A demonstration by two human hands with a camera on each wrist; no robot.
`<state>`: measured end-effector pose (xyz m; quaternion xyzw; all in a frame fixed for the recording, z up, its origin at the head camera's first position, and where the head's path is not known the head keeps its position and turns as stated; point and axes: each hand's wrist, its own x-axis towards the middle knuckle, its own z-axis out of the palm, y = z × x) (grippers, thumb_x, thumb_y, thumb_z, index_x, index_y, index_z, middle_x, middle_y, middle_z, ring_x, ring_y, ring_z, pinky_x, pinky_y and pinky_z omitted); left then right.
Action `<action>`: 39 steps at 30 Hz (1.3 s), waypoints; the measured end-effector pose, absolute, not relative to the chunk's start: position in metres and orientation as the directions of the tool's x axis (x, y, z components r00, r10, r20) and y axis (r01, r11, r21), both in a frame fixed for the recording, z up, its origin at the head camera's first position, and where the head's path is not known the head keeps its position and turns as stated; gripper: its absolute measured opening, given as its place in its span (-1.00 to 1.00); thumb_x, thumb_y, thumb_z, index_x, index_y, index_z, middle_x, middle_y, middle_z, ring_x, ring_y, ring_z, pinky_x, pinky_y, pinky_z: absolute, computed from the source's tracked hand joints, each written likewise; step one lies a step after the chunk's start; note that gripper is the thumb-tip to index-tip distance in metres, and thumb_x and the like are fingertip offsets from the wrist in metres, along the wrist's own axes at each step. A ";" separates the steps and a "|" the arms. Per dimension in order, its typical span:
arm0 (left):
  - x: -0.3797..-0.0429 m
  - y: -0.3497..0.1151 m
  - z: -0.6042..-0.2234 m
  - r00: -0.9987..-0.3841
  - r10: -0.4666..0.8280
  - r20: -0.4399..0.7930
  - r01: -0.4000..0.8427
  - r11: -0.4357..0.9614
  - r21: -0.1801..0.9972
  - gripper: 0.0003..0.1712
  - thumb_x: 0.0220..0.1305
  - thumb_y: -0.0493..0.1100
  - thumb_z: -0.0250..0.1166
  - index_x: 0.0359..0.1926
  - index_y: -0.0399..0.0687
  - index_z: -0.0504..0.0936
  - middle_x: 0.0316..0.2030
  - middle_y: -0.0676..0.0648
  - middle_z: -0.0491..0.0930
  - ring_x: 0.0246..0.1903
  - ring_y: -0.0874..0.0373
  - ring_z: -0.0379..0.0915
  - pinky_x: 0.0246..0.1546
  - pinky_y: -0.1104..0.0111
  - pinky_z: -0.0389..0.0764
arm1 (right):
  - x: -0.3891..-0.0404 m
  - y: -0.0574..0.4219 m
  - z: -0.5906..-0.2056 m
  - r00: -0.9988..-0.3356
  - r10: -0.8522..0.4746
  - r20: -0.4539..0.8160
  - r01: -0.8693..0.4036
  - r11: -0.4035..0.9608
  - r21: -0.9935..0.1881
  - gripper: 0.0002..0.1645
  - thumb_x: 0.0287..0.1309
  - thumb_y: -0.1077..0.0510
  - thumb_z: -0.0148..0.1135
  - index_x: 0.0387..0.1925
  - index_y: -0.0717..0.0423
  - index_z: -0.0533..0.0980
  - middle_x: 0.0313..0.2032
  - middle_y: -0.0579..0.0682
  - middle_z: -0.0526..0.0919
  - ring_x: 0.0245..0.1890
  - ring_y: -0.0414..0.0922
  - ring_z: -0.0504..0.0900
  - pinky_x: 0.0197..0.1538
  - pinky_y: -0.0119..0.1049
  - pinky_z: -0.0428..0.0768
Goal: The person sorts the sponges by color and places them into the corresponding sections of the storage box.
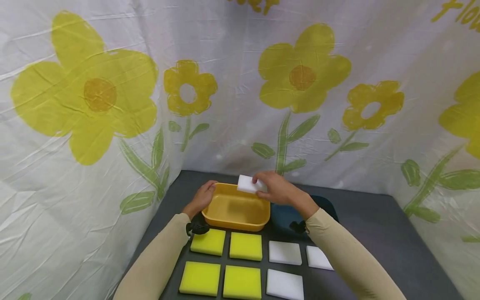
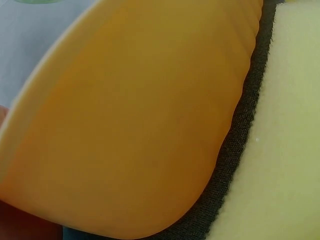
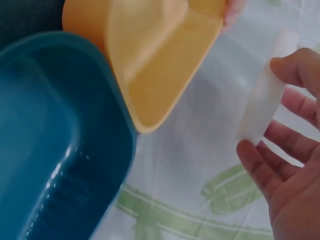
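In the head view my left hand [image 1: 203, 197] grips the back left rim of a yellow plastic basin [image 1: 236, 211]. My right hand [image 1: 276, 188] pinches a white sponge [image 1: 246, 183] by its edges, over the basin's back right corner. Thumb and fingertips press its opposite edges in the right wrist view, where the sponge [image 3: 263, 105] appears nearly edge-on. A dark blue basin [image 1: 279, 216] stands to the right of the yellow one, partly hidden by my right forearm. The yellow basin's wall [image 2: 135, 115] fills most of the left wrist view.
Several yellow sponges [image 1: 245, 246] lie in two rows in front of the yellow basin. To their right lie white sponges [image 1: 285, 252], one partly covered by my right sleeve. A flower-printed curtain [image 1: 232, 137] hangs behind the dark table [image 1: 369, 233].
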<state>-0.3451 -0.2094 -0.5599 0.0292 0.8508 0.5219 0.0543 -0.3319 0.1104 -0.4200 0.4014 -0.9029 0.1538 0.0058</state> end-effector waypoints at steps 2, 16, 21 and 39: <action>-0.346 -0.210 -0.561 -0.993 0.102 -0.062 -0.010 0.451 0.892 -0.46 0.85 0.05 -0.19 0.56 -0.06 0.40 0.33 -0.24 0.56 0.13 -0.12 0.56 0.26 -0.07 0.57 | -0.334 0.106 -0.424 -0.672 -0.729 0.128 -0.731 0.625 -0.274 -0.62 0.46 0.07 0.43 0.20 0.05 0.57 0.08 0.04 0.73 -0.05 -0.03 0.60 0.12 -0.07 0.67; -0.347 -0.208 -0.561 -0.994 0.097 -0.051 -0.001 0.457 0.890 -0.45 0.85 0.02 -0.20 0.56 -0.12 0.39 0.41 -0.28 0.52 0.25 -0.19 0.52 0.39 -0.16 0.51 | -0.339 0.076 -0.454 -0.668 -0.744 0.008 -0.712 0.635 -0.300 -0.66 0.51 0.06 0.41 0.20 -0.01 0.56 0.06 0.01 0.72 -0.01 -0.02 0.60 0.13 -0.03 0.64; -0.347 -0.208 -0.561 -0.994 0.089 -0.067 -0.019 0.450 0.893 -0.45 0.85 0.02 -0.20 0.56 -0.11 0.40 0.41 -0.27 0.52 0.24 -0.18 0.54 0.38 -0.14 0.54 | -0.339 0.067 -0.464 -0.652 -0.758 -0.013 -0.722 0.626 -0.295 -0.66 0.53 0.06 0.39 0.21 -0.01 0.55 0.07 0.02 0.73 0.04 0.01 0.62 0.14 -0.03 0.62; -0.347 -0.207 -0.562 -0.995 0.056 -0.085 -0.051 0.447 0.893 -0.45 0.84 0.06 -0.19 0.54 -0.07 0.43 0.40 -0.26 0.53 0.27 -0.19 0.52 0.42 -0.15 0.51 | -0.352 0.034 -0.512 -0.613 -0.790 0.000 -0.764 0.592 -0.257 -0.64 0.50 0.04 0.43 0.16 0.06 0.56 0.00 0.04 0.74 -0.14 -0.06 0.65 0.07 -0.15 0.69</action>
